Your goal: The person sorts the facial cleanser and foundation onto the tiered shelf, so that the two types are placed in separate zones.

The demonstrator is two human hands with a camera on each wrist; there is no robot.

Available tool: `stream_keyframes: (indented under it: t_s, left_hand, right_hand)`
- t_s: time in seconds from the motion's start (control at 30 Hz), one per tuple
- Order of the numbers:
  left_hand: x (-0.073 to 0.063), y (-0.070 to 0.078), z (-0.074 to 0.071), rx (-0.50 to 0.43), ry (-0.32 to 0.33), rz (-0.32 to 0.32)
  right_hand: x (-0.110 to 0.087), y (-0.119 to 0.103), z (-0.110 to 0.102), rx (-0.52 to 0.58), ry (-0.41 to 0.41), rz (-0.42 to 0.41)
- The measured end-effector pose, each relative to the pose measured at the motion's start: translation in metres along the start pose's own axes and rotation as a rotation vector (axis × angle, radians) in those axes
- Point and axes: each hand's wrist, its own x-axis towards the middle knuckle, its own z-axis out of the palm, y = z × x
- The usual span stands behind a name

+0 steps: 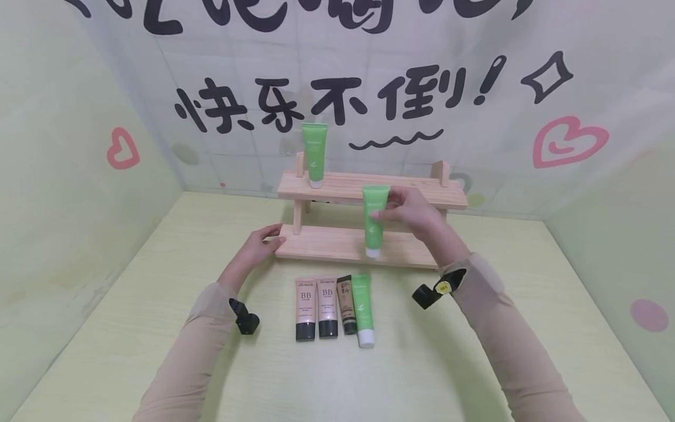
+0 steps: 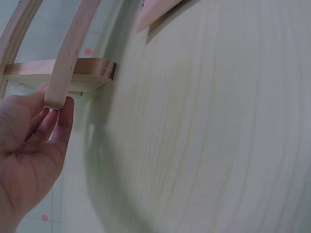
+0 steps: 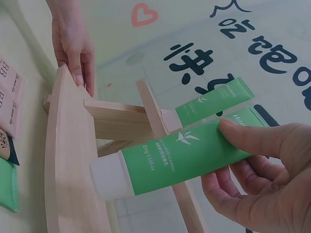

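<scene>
My right hand (image 1: 413, 214) pinches a green cleanser tube (image 1: 375, 225) between thumb and fingers, white cap down, in front of the two-tier wooden shelf (image 1: 327, 243). In the right wrist view the held tube (image 3: 180, 158) overlaps the shelf boards. My left hand (image 1: 259, 245) grips the left end of the lower board, thumb on one face and fingers on the other, as the left wrist view shows on the board end (image 2: 60, 87). Another green tube (image 1: 314, 153) stands cap down near the left end of the upper board.
On the table before the shelf lie two pink BB cream tubes (image 1: 305, 310), a brown tube with a black cap (image 1: 345, 306) and a green tube (image 1: 362, 310), side by side. A printed cloth backdrop (image 1: 327, 58) rises behind the shelf.
</scene>
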Motion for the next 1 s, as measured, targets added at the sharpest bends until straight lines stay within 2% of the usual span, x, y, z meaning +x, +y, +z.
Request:
stream_keyframes:
  t_s: [0.23,0.53,0.83,1.0]
  left_hand:
    - [-0.001,0.001,-0.001,-0.006,0.002,-0.002]
    - [-0.003,0.003,-0.001,0.002,0.005,0.003]
    - [-0.003,0.002,-0.002,0.024,0.002,0.012]
    - [-0.002,0.002,-0.002,0.015,0.004,0.012]
  right_hand:
    - [0.005,-0.007,-0.006,-0.034,0.031,0.005]
    - [0.008,-0.019,-0.015,0.011,0.054,0.035]
    - [0.014,-0.027,-0.017,0.066,0.073,0.027]
    - [0.017,-0.033,-0.022,0.056,0.091,0.023]
